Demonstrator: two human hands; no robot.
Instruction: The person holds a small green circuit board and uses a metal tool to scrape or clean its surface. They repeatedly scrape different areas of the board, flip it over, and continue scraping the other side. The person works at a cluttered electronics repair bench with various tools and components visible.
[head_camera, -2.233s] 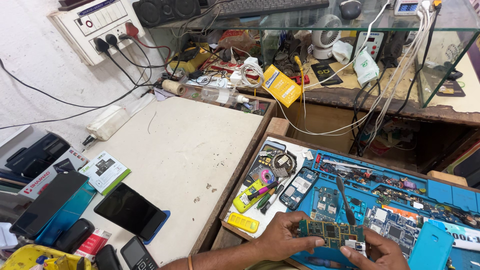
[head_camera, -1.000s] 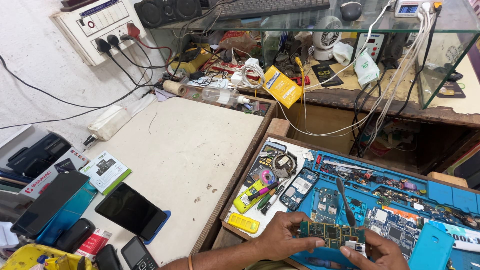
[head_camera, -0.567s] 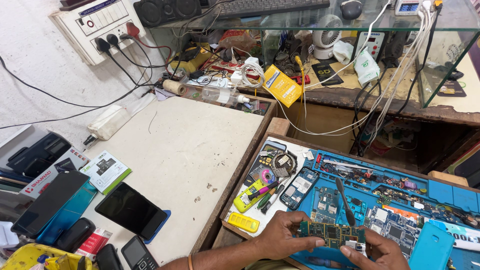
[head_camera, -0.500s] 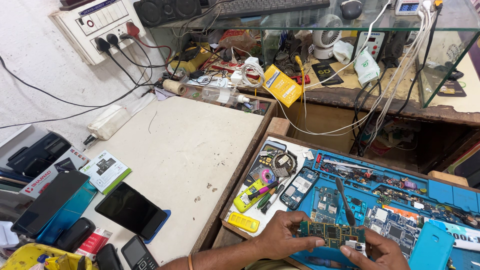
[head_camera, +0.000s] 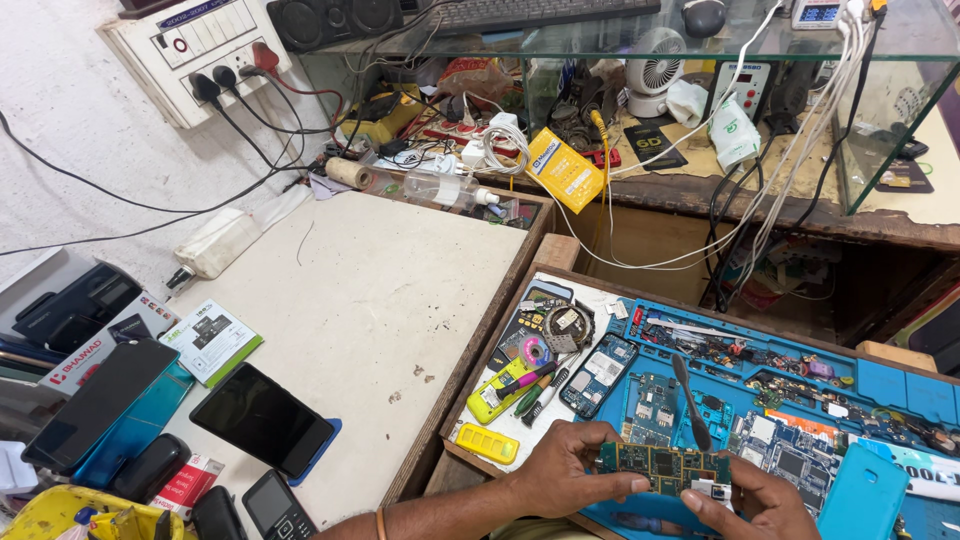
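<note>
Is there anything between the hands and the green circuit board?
No, nothing is in the way. The left hand and the right hand both hold the green circuit board directly, one at each end, fingers right on it. It is held just above the blue work mat, with loose phone parts lying beyond it.

— What sort of place is this?

— A phone repair workshop. A blue repair mat (head_camera: 900, 385) lies in a wooden tray (head_camera: 560, 250), covered with bare circuit boards (head_camera: 655, 400), stripped phones (head_camera: 598, 362) and small tools (head_camera: 535, 392).

— Anything besides the mat?

— More phones (head_camera: 262, 418) lie on the white bench (head_camera: 380, 290) to the left. A switchboard (head_camera: 200, 45) on the wall is full of plugs, and cables (head_camera: 800, 130) hang over a glass counter (head_camera: 890, 110) crowded with a small fan (head_camera: 655, 70), chargers and parts.

— A home desk, maybe?

— Too many opened handsets and loose boards for that.
</note>
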